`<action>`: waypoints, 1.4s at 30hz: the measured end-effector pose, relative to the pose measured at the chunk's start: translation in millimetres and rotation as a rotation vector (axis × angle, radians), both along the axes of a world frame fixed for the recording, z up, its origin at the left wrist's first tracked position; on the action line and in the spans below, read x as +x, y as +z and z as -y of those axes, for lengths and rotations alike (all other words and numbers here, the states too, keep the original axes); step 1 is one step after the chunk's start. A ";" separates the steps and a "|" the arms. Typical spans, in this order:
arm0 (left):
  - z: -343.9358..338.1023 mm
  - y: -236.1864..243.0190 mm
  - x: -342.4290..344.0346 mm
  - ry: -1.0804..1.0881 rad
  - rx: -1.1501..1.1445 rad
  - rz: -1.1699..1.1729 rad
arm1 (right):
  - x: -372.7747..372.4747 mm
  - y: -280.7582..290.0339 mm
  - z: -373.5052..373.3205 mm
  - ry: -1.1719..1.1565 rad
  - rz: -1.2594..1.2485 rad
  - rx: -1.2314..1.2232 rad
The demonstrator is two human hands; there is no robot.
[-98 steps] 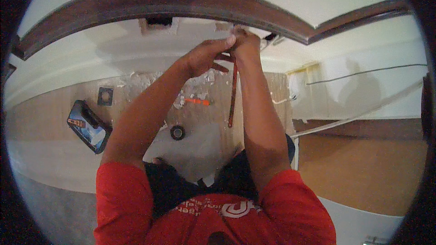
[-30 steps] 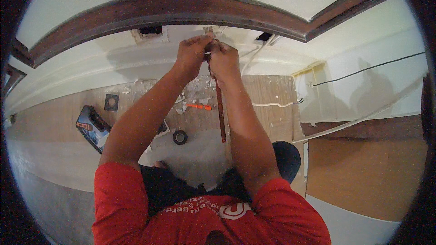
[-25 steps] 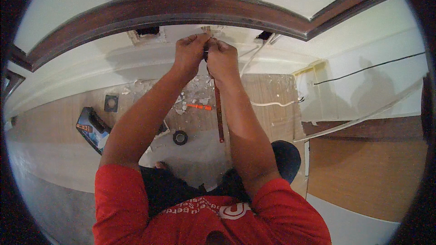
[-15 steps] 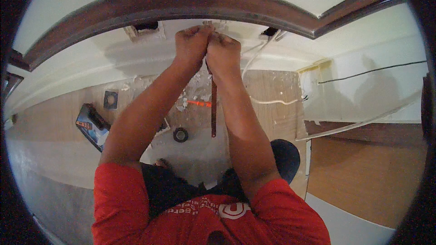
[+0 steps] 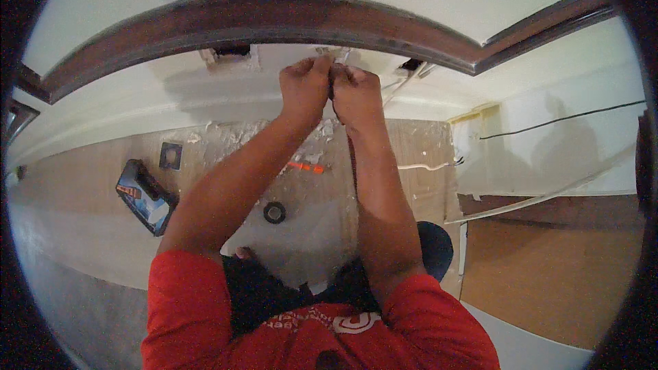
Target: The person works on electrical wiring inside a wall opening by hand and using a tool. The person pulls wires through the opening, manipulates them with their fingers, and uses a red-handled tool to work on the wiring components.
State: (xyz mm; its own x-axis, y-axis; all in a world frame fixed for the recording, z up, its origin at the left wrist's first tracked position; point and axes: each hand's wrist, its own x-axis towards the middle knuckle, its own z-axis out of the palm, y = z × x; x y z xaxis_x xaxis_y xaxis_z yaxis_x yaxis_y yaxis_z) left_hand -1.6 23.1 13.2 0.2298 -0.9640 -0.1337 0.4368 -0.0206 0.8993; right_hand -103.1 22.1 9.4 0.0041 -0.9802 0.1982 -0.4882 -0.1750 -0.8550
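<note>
My left hand (image 5: 301, 89) and my right hand (image 5: 356, 96) meet at the wall, just below a small chipped patch (image 5: 332, 50) under the dark wooden trim. Both have curled fingers pressed close around something small and dark that is mostly hidden between them. From under my right hand a long, narrow reddish-brown strip (image 5: 351, 149) runs down, largely covered by that forearm; I cannot make out what it is. An orange screwdriver (image 5: 308, 167) lies among white debris below my hands, with a black roll of tape (image 5: 273, 212) nearer my body.
Dark wooden trim (image 5: 267, 14) crosses above two wall openings (image 5: 233, 49). On the wood-look surface (image 5: 411, 144) are a black case (image 5: 144, 195), a square plate (image 5: 171, 155) and a white cable (image 5: 428, 165). A black cable (image 5: 562, 113) runs along the right wall.
Both hands, closer together than in the oldest frame, now have curled fingers and have shifted slightly right in view over the last second. The strip is more hidden behind my right forearm.
</note>
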 end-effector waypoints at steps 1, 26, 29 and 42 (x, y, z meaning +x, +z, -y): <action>-0.1 -4.4 5.3 -0.011 -0.018 0.073 | 17.2 14.0 -8.6 -0.068 0.048 0.056; 18.6 -10.1 64.5 -0.218 -0.691 1.337 | 76.6 4.0 -15.2 -0.338 0.242 -0.145; 21.5 -11.9 67.8 -0.251 -0.710 1.329 | 70.5 -1.1 -7.3 -0.293 0.447 0.034; 25.2 -24.3 15.4 -0.174 -0.206 0.018 | 34.2 12.7 -1.3 -0.157 0.087 -0.040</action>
